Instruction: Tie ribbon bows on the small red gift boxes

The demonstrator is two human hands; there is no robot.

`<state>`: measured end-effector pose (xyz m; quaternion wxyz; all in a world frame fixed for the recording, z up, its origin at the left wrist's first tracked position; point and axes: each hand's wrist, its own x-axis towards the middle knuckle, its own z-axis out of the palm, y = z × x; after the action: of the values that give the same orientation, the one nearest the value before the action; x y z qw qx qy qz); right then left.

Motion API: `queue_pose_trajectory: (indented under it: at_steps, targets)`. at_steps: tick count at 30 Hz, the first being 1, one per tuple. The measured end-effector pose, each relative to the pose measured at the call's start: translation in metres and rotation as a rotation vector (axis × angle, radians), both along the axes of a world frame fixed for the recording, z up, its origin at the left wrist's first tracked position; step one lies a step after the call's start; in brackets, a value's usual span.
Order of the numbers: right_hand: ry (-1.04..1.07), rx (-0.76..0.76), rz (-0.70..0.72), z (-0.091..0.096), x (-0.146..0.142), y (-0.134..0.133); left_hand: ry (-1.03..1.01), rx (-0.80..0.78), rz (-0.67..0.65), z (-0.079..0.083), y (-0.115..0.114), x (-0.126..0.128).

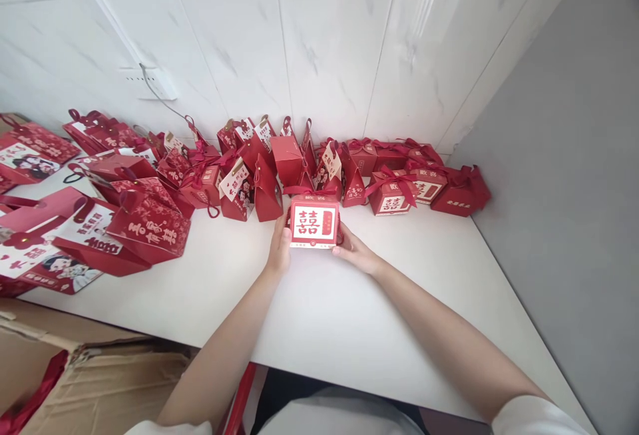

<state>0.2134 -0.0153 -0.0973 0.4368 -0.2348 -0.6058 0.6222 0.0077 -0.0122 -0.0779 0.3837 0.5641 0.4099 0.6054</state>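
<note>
Between my two hands is a red gift box [313, 222] with a white front panel, red Chinese characters and a ribbon on top. My left hand [281, 241] presses its left side, the thumb at the front corner. From the other side my right hand [355, 249] grips the lower right corner, its thumb along the bottom edge. The fingers behind the box are hidden. Just behind it stand more red boxes, among them a pointed red box [267, 190] and a ribbon-tied box [393, 194] to the right.
A white table [319, 315] carries several red gift boxes along the tiled wall [329, 42]. Larger handled boxes [150, 222] crowd the left. A cardboard carton [120, 382] stands at lower left. A grey panel [559, 155] bounds the right side. A socket [150, 82] with a cable is on the wall.
</note>
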Motion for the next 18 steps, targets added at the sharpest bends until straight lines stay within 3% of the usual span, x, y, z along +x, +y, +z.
queue_pose_trajectory:
  at_steps: [4,7,9,14,18]
  targets:
    - [0.032,-0.057,0.072,0.009,0.005,0.003,0.147,0.139,0.038,0.006,-0.005,0.002]
    - [0.035,-0.095,0.112,0.016,0.011,0.006,0.408,0.356,0.117,0.015,-0.009,-0.001]
    - [0.021,-0.126,0.127,0.017,0.014,0.008,0.557,0.417,0.124,0.02,-0.012,-0.002]
    - [0.021,-0.195,0.102,0.013,0.016,0.011,0.597,0.227,0.077,0.027,-0.016,0.002]
    - [0.033,-0.208,0.121,0.013,0.017,0.013,0.609,0.223,0.176,0.027,-0.015,0.004]
